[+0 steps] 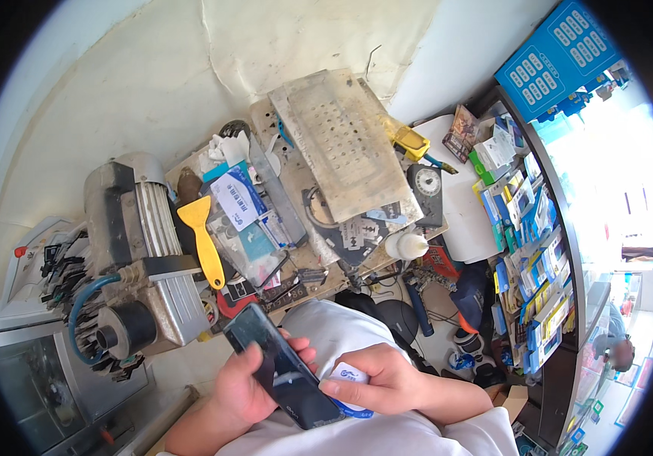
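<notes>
In front of my lap, my left hand [237, 386] is wrapped round a dark smartphone [277, 363], thumb on its near long edge and fingertips showing past the far one. The phone lies tilted, with its screen facing up and looking dark with reflections. My right hand [387, 377] pinches a small white piece with blue markings and a blue edge [351, 375] between thumb and fingers, right beside the phone's lower right edge. Its exact kind I cannot make out. White cloth of my clothing lies under both hands.
Left of the cluttered workbench stands a grimy motor pump [152, 228] with a blue hose. A yellow scraper [206, 247], a blue-and-white packet [238, 197], a perforated metal plate [342, 140], a black dial device [426, 190] and a white bottle [402, 246] crowd it. Packaged goods [532, 281] line the right.
</notes>
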Available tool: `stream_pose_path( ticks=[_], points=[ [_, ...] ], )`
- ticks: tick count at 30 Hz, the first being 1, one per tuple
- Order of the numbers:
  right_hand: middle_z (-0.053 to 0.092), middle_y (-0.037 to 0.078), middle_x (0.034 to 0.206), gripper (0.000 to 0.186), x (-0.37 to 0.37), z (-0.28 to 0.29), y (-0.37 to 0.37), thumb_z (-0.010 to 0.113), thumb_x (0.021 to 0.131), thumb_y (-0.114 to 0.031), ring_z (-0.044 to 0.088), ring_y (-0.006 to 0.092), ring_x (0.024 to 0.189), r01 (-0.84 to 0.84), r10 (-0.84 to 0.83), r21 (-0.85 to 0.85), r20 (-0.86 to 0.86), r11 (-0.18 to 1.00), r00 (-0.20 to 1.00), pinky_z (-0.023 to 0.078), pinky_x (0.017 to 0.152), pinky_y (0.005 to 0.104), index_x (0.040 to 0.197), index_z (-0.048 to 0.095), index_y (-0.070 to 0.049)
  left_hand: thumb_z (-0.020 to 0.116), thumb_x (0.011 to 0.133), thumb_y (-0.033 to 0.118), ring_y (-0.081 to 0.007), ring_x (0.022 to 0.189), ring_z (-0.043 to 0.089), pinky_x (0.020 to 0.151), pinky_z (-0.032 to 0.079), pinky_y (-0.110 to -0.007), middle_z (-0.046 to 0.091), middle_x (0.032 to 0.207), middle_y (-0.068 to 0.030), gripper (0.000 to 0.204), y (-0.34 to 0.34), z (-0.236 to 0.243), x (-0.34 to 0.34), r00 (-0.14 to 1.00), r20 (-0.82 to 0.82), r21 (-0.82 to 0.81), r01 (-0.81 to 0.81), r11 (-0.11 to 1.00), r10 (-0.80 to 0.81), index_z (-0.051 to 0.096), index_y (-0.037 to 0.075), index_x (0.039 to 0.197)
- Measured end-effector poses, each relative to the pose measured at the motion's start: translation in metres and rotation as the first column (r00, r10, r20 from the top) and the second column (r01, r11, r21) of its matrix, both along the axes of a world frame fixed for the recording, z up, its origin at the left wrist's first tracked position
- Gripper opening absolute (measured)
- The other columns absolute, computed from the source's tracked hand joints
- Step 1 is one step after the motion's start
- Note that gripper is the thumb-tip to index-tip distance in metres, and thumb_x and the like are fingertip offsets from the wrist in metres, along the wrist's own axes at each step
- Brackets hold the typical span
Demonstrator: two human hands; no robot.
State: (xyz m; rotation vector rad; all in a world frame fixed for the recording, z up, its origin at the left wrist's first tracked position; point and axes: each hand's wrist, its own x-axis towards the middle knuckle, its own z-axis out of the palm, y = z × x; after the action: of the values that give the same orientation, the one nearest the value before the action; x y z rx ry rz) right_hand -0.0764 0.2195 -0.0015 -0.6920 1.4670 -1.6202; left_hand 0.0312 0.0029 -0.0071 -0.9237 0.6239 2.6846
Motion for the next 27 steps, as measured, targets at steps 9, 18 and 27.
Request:
stream_pose_path(
  ticks=[9, 18, 27],
  points=[
    [0.062, 0.009, 0.112, 0.054, -0.052, -0.037, 0.031, 0.083, 0.077, -0.007, 0.060, 0.0130, 0.090, 0.818, -0.630, 0.036, -0.619, 0.574, 0.469, 0.052, 0.074, 0.0277, 0.126, 0.060, -0.001, 0.067, 0.098, 0.023, -0.0240, 0.108, 0.067, 0.100, 0.051, -0.044, 0.071, 0.116, -0.0062, 0.023, -0.003, -0.007, -0.012, 0.955, -0.039, -0.093, -0.296, 0.951, 0.294, 0.064, 0.014, 0.119],
    [0.060, 0.017, 0.131, 0.053, -0.061, -0.038, 0.022, 0.083, 0.072, 0.000, 0.060, 0.0269, 0.120, 0.745, -0.635, -0.098, -0.602, 0.660, 0.484, 0.048, 0.102, 0.0385, 0.120, 0.060, -0.001, 0.069, 0.096, 0.021, -0.0249, 0.120, 0.060, 0.111, 0.042, -0.048, 0.068, 0.121, -0.0064, 0.029, -0.007, -0.008, -0.024, 0.930, -0.118, 0.009, -0.348, 0.937, 0.347, 0.060, 0.011, 0.122],
    [0.067, 0.015, 0.082, 0.066, -0.018, 0.076, 0.060, 0.085, 0.069, -0.035, 0.063, 0.0226, 0.068, 0.415, -0.182, 0.226, -0.647, 0.881, 0.740, 0.050, 0.062, 0.0326, 0.116, 0.067, 0.007, 0.067, 0.098, 0.022, -0.0268, 0.121, 0.062, 0.110, 0.043, -0.052, 0.070, 0.120, -0.0069, 0.027, -0.010, -0.004, -0.020, 0.928, -0.175, 0.099, -0.317, 0.943, 0.330, 0.062, 0.013, 0.123]
  ],
)
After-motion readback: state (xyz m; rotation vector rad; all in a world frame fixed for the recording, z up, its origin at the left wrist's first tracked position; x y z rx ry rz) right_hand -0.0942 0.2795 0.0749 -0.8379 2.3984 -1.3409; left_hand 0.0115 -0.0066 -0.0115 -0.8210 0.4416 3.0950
